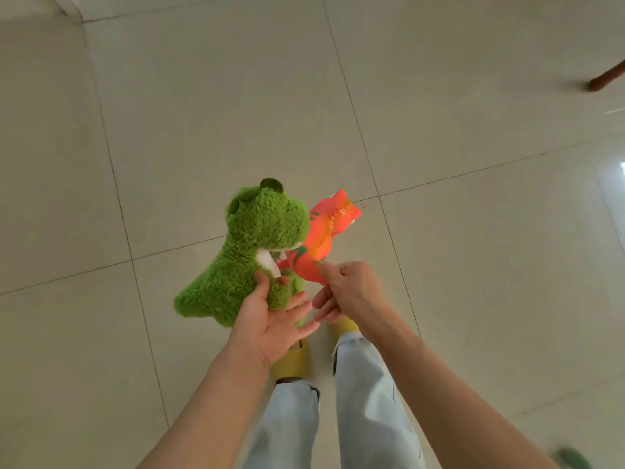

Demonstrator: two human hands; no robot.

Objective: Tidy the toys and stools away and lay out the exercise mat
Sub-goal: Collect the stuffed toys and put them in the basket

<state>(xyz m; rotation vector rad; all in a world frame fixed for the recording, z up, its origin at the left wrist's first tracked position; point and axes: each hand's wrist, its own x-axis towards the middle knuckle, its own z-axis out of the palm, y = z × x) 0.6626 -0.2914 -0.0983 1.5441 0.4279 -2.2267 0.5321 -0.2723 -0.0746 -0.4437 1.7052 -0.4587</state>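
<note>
A fluffy green plush dinosaur (250, 252) with a white belly is held above the tiled floor at the centre of the head view. My left hand (270, 326) cups it from below, thumb pressed into its body. Right beside it is an orange plastic dinosaur (324, 231) with green marks. My right hand (348, 292) pinches its lower end between thumb and fingers. The two toys touch each other. No stool or exercise mat is in view.
Pale floor tiles (203, 130) fill the view. A dark wooden furniture leg (605, 79) enters at the top right. A white wall base (67, 8) runs along the top left. A green object (575, 458) lies at the bottom right edge. My legs and yellow slippers (291, 363) are below the hands.
</note>
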